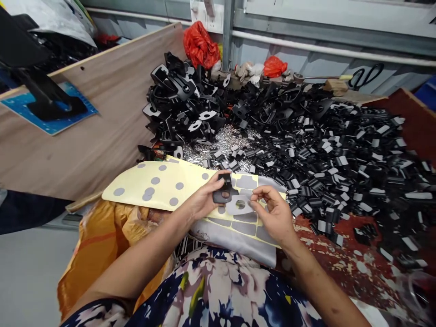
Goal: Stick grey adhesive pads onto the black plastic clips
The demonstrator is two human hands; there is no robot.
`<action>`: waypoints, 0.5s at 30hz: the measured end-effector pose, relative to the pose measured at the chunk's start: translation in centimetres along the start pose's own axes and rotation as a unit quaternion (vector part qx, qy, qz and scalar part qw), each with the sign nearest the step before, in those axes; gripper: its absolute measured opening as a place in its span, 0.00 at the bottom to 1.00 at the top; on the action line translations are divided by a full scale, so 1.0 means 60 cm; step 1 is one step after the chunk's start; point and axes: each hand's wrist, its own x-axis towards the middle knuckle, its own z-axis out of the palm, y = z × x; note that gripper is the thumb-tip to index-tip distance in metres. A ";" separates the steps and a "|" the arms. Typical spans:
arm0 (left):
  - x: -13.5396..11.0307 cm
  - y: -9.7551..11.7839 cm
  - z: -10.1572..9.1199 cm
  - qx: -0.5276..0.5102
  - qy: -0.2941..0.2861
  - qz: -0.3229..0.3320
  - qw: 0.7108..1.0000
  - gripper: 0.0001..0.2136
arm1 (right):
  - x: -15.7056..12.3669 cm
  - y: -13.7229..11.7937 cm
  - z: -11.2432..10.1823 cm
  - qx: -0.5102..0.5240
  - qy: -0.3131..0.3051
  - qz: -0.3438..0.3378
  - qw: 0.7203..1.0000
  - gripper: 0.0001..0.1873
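Over the yellow sticker sheet [194,181] my left hand [206,197] grips a black plastic bracket [221,195] that has a hole in its flat end. Between the thumb and fingertips of my right hand [274,215] is the edge of a grey sticker [235,206] with a hole in it. The sticker lies just right of the bracket, close against its lower edge; I cannot tell whether they touch. Grey dots and larger grey pieces are spread over the yellow sheet below both hands. Under that sheet lies a silvery-grey sheet [241,247].
Beyond the sheet rise heaps of black brackets [180,91] and small black clips with pale pads [327,150]. Loose metal pins [226,143] lie between them. A wooden board [119,91] stands at the left. Black-handled scissors [366,77] rest at the back right.
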 end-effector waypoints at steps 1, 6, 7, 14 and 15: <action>-0.006 -0.003 0.010 -0.014 -0.007 -0.002 1.000 0.23 | 0.005 0.004 0.002 -0.003 0.006 -0.003 1.000 0.09; -0.010 -0.023 0.039 -0.037 -0.026 -0.007 0.999 0.21 | 0.011 0.009 0.015 0.003 0.017 -0.014 1.000 0.07; -0.008 -0.025 0.041 -0.037 -0.031 -0.010 0.999 0.21 | 0.010 0.009 0.017 0.003 0.018 -0.015 1.000 0.07; -0.008 -0.027 0.048 -0.039 -0.038 -0.012 0.998 0.20 | 0.010 0.011 0.017 -0.024 0.014 -0.016 0.999 0.06; -0.009 -0.026 0.049 -0.038 -0.037 -0.012 0.999 0.19 | 0.010 0.012 0.017 -0.026 0.013 -0.017 0.999 0.06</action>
